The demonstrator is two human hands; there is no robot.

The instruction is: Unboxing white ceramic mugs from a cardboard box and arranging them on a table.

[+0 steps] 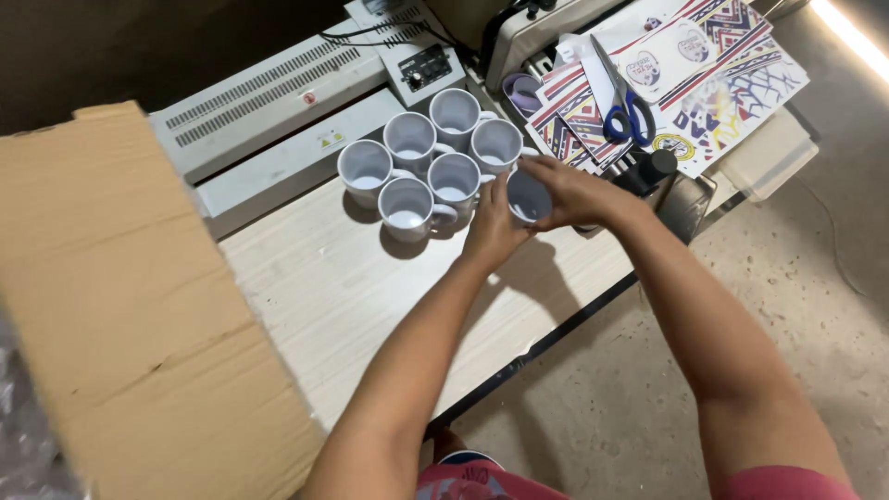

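Observation:
Both my hands hold one white mug just above the pale wooden table. My left hand cups its near side. My right hand wraps its far side and rim. Directly to the left stand several more white mugs, upright and packed close together, their openings facing up. The held mug is next to the nearest of them, almost touching.
A big brown cardboard box flap fills the left. A white laminator-like machine lies behind the mugs. Printed patterned sheets with blue-handled scissors on them lie at the back right. A black bottle stands by my right hand.

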